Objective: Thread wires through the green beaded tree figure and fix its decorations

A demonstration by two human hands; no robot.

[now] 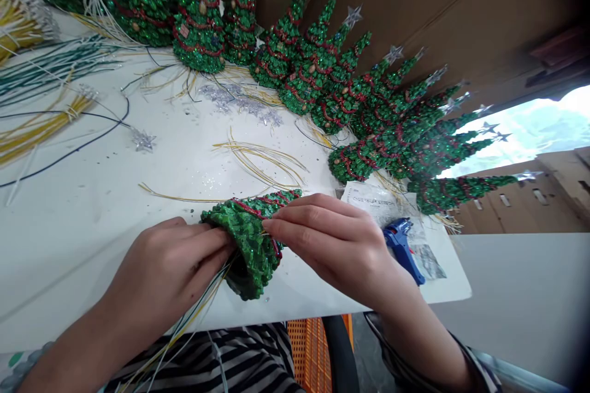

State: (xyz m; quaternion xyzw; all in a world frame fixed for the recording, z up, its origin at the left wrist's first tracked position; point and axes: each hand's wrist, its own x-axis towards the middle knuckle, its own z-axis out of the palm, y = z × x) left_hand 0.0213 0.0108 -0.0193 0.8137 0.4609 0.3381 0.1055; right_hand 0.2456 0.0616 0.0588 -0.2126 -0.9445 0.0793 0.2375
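A small green glittery Christmas tree (251, 252) with red garlands lies tilted on its side above the table's near edge, its hollow base turned toward me. My left hand (170, 264) is closed at that base, its fingertips hidden inside the opening. Thin yellow, green and white wires (198, 307) trail out of the base, below my left hand. My right hand (332, 239) pinches at the tree's side near a red garland; a bit of yellow shows at the fingertips. What exactly lies between those fingers is too small to make out.
Several finished-looking trees (198, 18), some with silver stars, line the back of the white table (115, 196). Loose yellow wires (262, 159), a clear star (144, 140) and wire bundles (41, 129) lie leftward. A blue glue gun (403, 249) rests on paper at right.
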